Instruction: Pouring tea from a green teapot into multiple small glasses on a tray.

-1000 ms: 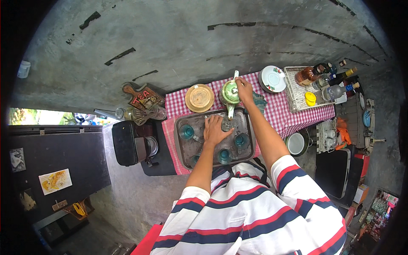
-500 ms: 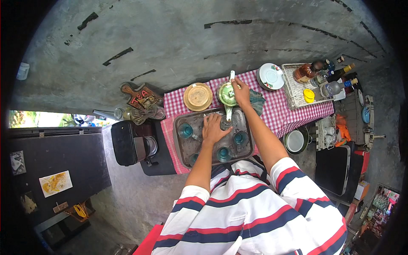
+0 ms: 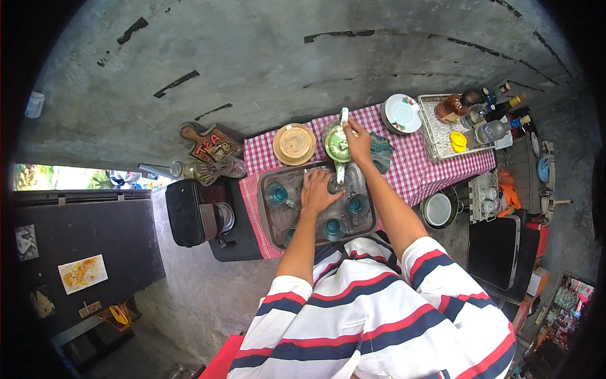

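My right hand is closed round the handle of a green and white teapot. The pot is tipped, and its spout points down over a clear glass mug. Against that mug's left and near sides rests my left hand, thumb below the rim, steadying it; its fingertips are partly hard to make out. Both mug and hand are over a worn brown tray. Bluish glass mugs stand around them on the tray: one on the left, one on the right and one nearer me.
The tray lies on a red checked tablecloth. Behind it are a round wooden lid and stacked plates. Right of these, a white wicker tray carries several bottles. A dark cloth lies beside the teapot; a black appliance stands left.
The teapot and my right hand have shifted slightly, with the spout a little lower over the mug. My left hand stays at the mug.
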Motion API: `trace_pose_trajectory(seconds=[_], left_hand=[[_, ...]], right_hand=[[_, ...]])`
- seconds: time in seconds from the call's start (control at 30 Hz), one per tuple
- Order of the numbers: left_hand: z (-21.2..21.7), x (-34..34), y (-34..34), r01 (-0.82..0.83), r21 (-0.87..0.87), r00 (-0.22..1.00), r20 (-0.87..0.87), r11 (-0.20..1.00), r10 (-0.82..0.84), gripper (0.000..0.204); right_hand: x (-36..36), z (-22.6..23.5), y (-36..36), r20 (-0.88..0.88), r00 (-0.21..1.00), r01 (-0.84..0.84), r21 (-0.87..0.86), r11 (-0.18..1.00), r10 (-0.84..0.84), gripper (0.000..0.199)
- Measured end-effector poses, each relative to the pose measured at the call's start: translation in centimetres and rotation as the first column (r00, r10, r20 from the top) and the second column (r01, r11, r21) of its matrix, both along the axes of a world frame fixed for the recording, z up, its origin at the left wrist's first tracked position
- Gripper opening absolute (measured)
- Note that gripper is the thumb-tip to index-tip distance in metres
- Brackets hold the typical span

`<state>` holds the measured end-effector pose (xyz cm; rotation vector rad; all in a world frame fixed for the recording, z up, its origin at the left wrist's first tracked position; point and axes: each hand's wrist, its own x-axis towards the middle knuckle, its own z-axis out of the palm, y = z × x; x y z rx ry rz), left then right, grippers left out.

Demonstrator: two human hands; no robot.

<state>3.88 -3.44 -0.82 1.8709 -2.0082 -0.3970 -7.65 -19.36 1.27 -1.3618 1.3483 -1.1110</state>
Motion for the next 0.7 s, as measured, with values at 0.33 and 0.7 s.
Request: trace_pose_trajectory(seconds=[0.33, 0.7], left_hand=[[-0.2, 0.2, 0.1, 0.017, 0.046, 1.000, 0.019, 0.999, -0.018, 0.065], [0.1, 0.3, 0.1, 0.040, 0.089, 0.999, -0.012, 0.995, -0.039, 0.068]], right_hand=[[0.2, 1.1, 1.4, -0.047, 0.999, 0.011, -0.037, 0.999, -0.012, 0.046], [0.0, 0.1, 1.3, -0.033, 0.999, 0.005, -0.039, 0.999, -0.006, 0.050]])
